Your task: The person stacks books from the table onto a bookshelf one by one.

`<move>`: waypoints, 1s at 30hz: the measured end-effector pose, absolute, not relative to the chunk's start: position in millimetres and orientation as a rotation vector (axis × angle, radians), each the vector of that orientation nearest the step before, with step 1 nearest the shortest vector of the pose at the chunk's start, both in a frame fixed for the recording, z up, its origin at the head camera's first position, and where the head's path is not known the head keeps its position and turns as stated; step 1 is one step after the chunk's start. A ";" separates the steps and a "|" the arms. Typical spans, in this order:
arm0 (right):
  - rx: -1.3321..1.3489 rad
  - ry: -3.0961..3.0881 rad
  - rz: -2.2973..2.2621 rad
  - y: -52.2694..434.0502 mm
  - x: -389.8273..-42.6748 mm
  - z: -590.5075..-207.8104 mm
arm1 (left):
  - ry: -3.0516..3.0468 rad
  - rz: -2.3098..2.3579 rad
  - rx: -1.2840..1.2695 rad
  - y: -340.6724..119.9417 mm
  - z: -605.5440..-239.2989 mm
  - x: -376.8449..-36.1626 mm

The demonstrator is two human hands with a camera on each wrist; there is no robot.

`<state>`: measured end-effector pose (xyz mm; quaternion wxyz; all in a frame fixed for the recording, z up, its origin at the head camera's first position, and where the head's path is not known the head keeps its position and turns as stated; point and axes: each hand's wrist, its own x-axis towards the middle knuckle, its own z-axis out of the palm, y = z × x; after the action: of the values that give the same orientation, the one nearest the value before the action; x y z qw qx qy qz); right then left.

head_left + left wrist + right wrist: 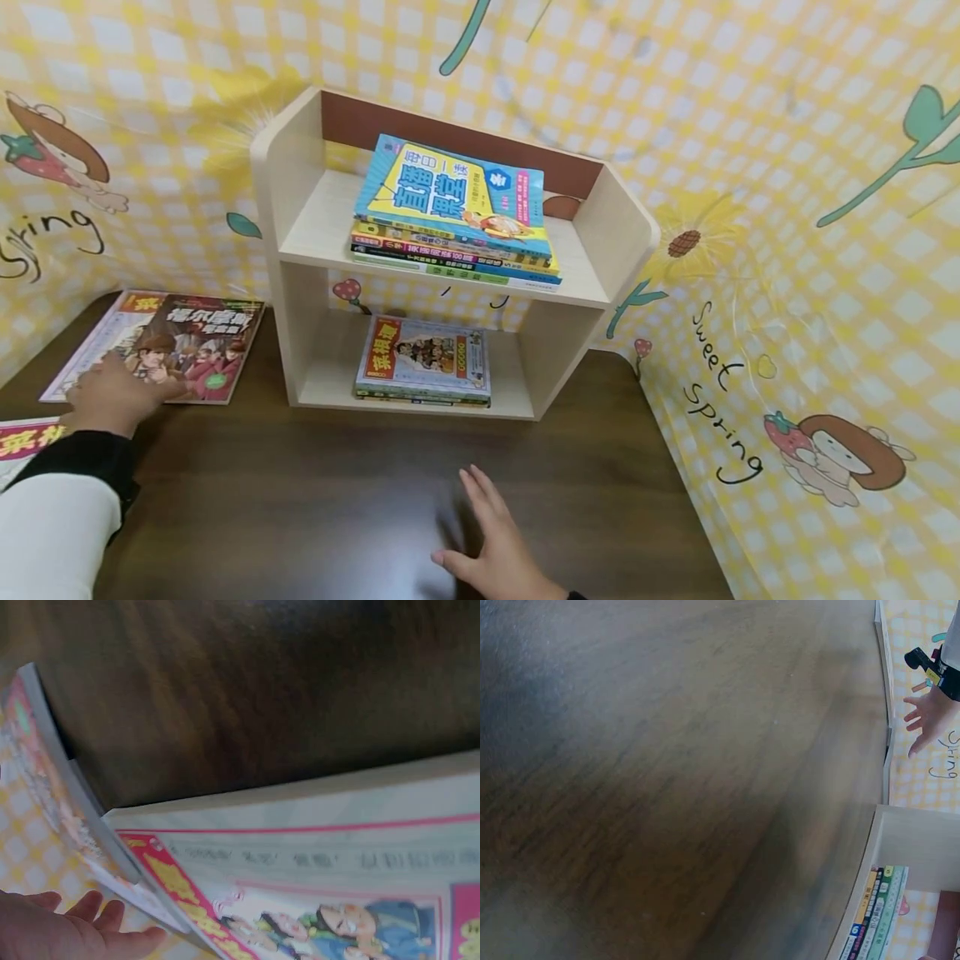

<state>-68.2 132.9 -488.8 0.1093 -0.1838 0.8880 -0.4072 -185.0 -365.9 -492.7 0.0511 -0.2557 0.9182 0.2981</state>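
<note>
My left hand (120, 396) lies flat on the lower part of a comic book (161, 342) on the dark wooden table (315, 492), left of a small wooden shelf (450, 275). Its fingers (71, 930) show straight in the left wrist view, beside a pink-bordered book cover (315, 892). My right hand (495, 542) hovers open over the table's front middle, fingers spread, holding nothing. The left hand (928, 720) also shows far off in the right wrist view.
A stack of books (457, 212) lies on the shelf's upper board, and a few more books (423, 362) lie on its lower board. Another book (22, 442) sits at the table's left edge. Yellow checked cloth (810, 275) walls the table in.
</note>
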 end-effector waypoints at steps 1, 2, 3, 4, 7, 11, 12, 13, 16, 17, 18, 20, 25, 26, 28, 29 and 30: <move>-0.528 2.605 -1.194 132.8 -68.5 -489.3 | 2.760 0.926 -0.784 -367.7 -495.7 -186.7; -0.517 2.600 -1.195 132.9 -68.6 -490.1 | 2.727 0.945 -0.795 -368.9 -498.3 -188.5; -0.502 2.596 -1.192 132.9 -68.7 -490.9 | 2.705 0.955 -0.809 -370.0 -500.6 -190.2; -0.485 2.593 -1.188 132.9 -68.7 -491.8 | 2.681 0.966 -0.823 -371.3 -503.3 -192.4; -0.422 2.593 -1.167 132.3 -69.4 -494.3 | 2.623 0.988 -0.862 -374.2 -509.2 -198.1; -0.373 2.606 -1.138 132.9 -70.0 -497.8 | 2.585 0.943 -0.935 -375.1 -513.2 -203.7; -0.375 2.609 -1.136 133.6 -69.7 -498.4 | 2.587 0.928 -0.942 -374.4 -513.4 -204.6; -0.381 2.613 -1.134 134.3 -69.3 -499.3 | 2.593 0.912 -0.950 -373.7 -513.8 -205.3; -0.404 2.620 -1.140 136.0 -68.6 -501.3 | 2.644 0.888 -0.957 -371.7 -514.0 -206.5; -0.403 2.618 -1.144 136.4 -68.6 -501.9 | 2.664 0.882 -0.961 -371.0 -513.8 -206.6; -0.407 2.619 -1.144 136.7 -68.8 -502.6 | 2.686 0.874 -0.959 -370.5 -513.7 -206.6; -0.406 2.615 -1.151 137.0 -69.6 -504.4 | 2.711 0.857 -0.980 -369.9 -512.7 -206.8; -0.462 2.635 -1.142 138.1 -70.6 -509.0 | 2.719 0.793 -0.996 -368.4 -505.5 -206.3; -0.470 2.639 -1.141 138.8 -70.0 -509.3 | 2.719 0.786 -0.990 -368.0 -503.1 -205.4; -0.482 2.645 -1.143 140.1 -68.8 -510.1 | 2.753 0.751 -0.927 -368.3 -498.4 -203.5; -0.474 2.647 -1.145 140.4 -68.0 -510.2 | 2.778 0.751 -0.882 -368.6 -496.2 -202.6; -0.467 2.654 -1.142 140.6 -67.4 -510.8 | 2.800 0.778 -0.825 -369.1 -494.4 -201.8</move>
<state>-67.4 140.6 -510.8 0.1070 -0.1587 0.9016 -0.3879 -201.8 -369.1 -494.4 0.0603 -0.2726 0.9251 0.2572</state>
